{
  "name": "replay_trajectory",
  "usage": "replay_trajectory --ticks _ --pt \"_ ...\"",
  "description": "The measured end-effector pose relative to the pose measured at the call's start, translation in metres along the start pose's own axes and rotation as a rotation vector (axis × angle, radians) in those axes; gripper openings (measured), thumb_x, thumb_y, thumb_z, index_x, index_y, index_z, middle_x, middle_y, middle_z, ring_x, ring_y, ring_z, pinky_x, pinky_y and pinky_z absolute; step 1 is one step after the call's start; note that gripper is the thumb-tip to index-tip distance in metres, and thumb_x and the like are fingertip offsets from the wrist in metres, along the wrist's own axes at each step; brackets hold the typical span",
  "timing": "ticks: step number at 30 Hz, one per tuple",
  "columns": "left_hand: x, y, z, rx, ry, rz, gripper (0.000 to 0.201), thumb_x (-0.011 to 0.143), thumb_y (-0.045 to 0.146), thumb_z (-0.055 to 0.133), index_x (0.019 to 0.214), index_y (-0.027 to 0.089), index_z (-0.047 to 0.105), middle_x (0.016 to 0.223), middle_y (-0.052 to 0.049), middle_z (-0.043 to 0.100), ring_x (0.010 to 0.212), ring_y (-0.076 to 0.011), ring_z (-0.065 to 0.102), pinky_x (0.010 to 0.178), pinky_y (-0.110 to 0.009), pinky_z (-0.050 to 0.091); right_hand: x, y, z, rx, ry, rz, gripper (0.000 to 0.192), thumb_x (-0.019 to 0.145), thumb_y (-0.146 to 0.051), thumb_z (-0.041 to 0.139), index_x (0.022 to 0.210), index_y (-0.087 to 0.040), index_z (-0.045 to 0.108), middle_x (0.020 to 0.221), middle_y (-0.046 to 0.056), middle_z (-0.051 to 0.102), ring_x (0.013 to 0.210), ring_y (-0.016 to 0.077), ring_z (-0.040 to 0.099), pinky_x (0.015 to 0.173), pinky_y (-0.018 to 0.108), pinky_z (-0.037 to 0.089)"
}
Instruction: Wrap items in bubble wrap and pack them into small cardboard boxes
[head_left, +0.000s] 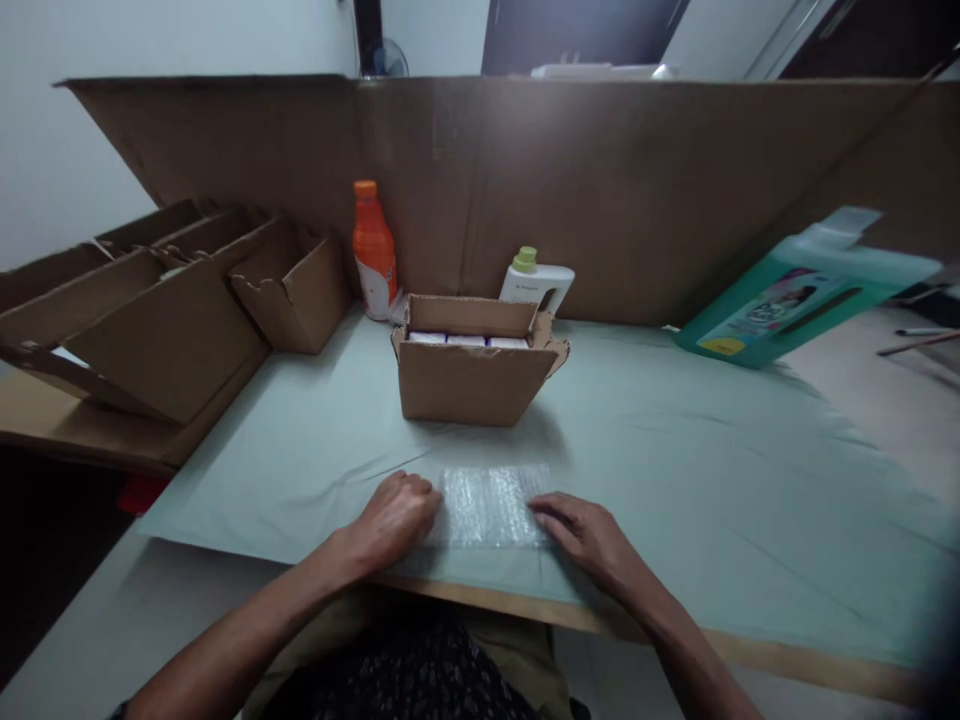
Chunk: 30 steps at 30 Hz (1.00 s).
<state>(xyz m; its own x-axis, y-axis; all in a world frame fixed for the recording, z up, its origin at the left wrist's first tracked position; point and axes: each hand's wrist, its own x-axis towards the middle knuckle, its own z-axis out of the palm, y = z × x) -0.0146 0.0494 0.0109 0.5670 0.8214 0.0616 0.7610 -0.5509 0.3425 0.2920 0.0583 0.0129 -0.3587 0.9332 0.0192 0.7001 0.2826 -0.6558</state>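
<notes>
The left hand (394,520), fingers curled, presses the left edge of a bubble wrap sheet (489,505); the right hand (581,530), fingers extended flat, holds down its right edge. The sheet lies flat on the green cloth (712,480) at the near edge of the desk (750,655). Nothing rests on the sheet yet. Just beyond it stands an open cardboard box (472,380) already holding white packets (466,341); its flaps remain unsealed. Judged status: the box is filled, while wrapping and closing are outstanding.

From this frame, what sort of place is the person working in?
Probably a small packing station in a home or back room: an open cardboard box of white items, a bubble wrap sheet under both hands, folded empty cartons at left, and a cardboard screen behind the table.
</notes>
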Motion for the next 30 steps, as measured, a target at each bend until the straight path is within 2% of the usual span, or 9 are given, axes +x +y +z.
replay_trajectory --ticks 2,4,6,8,10,14,19,26,30 --pt "0.007 0.005 -0.030 0.124 0.124 0.168 0.024 0.093 0.012 0.047 0.094 0.017 0.070 0.085 -0.009 0.072 0.086 -0.0245 0.068 0.081 -0.039 0.055 0.007 -0.019 -0.023 -0.146 0.091 -0.147 0.028 0.093 -0.033 0.052 0.102 -0.026 0.077 0.102 0.007 0.080 0.091 0.0276 0.074 0.084 0.046 0.060" --pt "0.020 0.004 -0.065 0.199 0.419 0.228 0.027 0.097 0.016 0.047 0.115 0.016 0.067 0.103 -0.012 0.074 0.102 -0.0259 0.067 0.091 -0.041 0.053 0.019 -0.044 -0.049 -0.243 0.307 -0.269 0.030 0.095 -0.033 0.054 0.115 -0.025 0.074 0.110 0.007 0.078 0.098 0.0273 0.073 0.089 0.045 0.058" --pt "0.040 -0.004 -0.098 0.242 0.673 0.202 0.037 0.098 0.024 0.050 0.132 0.013 0.060 0.119 -0.015 0.071 0.116 -0.0284 0.063 0.100 -0.044 0.048 0.041 -0.069 -0.074 -0.288 0.545 -0.338 0.037 0.095 -0.034 0.056 0.129 -0.024 0.068 0.123 0.009 0.074 0.112 0.0277 0.069 0.100 0.045 0.053" --pt "0.065 -0.017 -0.125 0.216 0.756 0.120 0.048 0.097 0.033 0.050 0.139 0.010 0.054 0.128 -0.019 0.066 0.123 -0.0311 0.058 0.105 -0.047 0.045 0.074 -0.086 -0.093 -0.280 0.670 -0.364 0.043 0.095 -0.036 0.055 0.135 -0.023 0.064 0.132 0.010 0.069 0.121 0.0282 0.063 0.107 0.045 0.047" --pt "0.090 -0.030 -0.145 0.140 0.617 -0.009 0.048 0.096 0.036 0.046 0.132 0.007 0.059 0.120 -0.019 0.069 0.113 -0.0305 0.062 0.097 -0.044 0.048 0.112 -0.094 -0.107 -0.238 0.584 -0.337 0.043 0.095 -0.039 0.051 0.131 -0.021 0.066 0.128 0.010 0.070 0.114 0.0277 0.066 0.101 0.043 0.050" --pt "0.126 -0.048 -0.173 0.076 0.097 -0.241 0.039 0.095 0.034 0.043 0.077 0.012 0.070 0.066 -0.007 0.061 0.065 -0.0183 0.056 0.065 -0.031 0.043 0.176 -0.092 -0.125 -0.249 0.041 -0.136 0.031 0.091 -0.038 0.048 0.080 -0.018 0.069 0.075 0.004 0.068 0.068 0.0183 0.061 0.064 0.030 0.049" --pt "0.156 -0.055 -0.197 -0.053 -0.169 -0.299 0.028 0.082 0.022 0.051 0.054 0.017 0.055 0.049 0.000 0.049 0.048 -0.0122 0.043 0.052 -0.027 0.032 0.209 -0.098 -0.140 -0.198 -0.390 0.046 0.037 0.091 -0.043 0.048 0.061 -0.022 0.047 0.051 -0.004 0.040 0.046 0.0105 0.040 0.043 0.024 0.032" --pt "0.184 -0.063 -0.186 -0.011 -0.253 -0.241 0.028 0.069 0.013 0.059 0.042 0.019 0.052 0.040 0.002 0.043 0.048 -0.0127 0.040 0.056 -0.028 0.033 0.228 -0.102 -0.133 -0.319 -0.525 0.063 0.030 0.086 -0.025 0.055 0.056 -0.020 0.054 0.048 -0.003 0.045 0.042 0.0088 0.038 0.043 0.025 0.027" --pt "0.178 -0.070 -0.186 0.010 -0.224 -0.199 0.015 0.067 0.014 0.064 0.053 0.019 0.064 0.050 0.002 0.055 0.053 -0.0138 0.046 0.061 -0.027 0.035 0.225 -0.098 -0.140 -0.421 -0.521 0.026 0.026 0.084 -0.022 0.056 0.058 -0.020 0.056 0.050 -0.002 0.049 0.045 0.0104 0.042 0.047 0.026 0.031"
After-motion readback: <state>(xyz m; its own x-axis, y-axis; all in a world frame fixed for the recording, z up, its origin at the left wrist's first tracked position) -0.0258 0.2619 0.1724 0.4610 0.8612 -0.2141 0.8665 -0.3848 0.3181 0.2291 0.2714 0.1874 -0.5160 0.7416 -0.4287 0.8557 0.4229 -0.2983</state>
